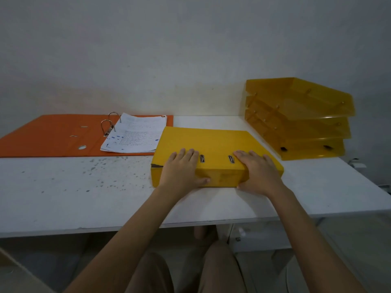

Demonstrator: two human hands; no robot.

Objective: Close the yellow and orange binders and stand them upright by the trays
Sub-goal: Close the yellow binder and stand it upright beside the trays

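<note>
Head view shows left hand (182, 170) and right hand (257, 172) clasping the closed yellow binder (211, 142) lying flat on the counter (84, 187) near the trays (300, 119); tipping it up carelessly could knock them.

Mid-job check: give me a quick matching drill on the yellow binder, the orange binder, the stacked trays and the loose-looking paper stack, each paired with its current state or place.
Things:
1. yellow binder
2. orange binder
3. trays
4. paper stack

States or places:
A. lying open and flat at the table's left
B. stacked in tiers at the back right by the wall
C. closed, lying flat, gripped by the left hand and the right hand
D. resting inside the open binder, beside its rings

Pairs: 1-C, 2-A, 3-B, 4-D
</note>
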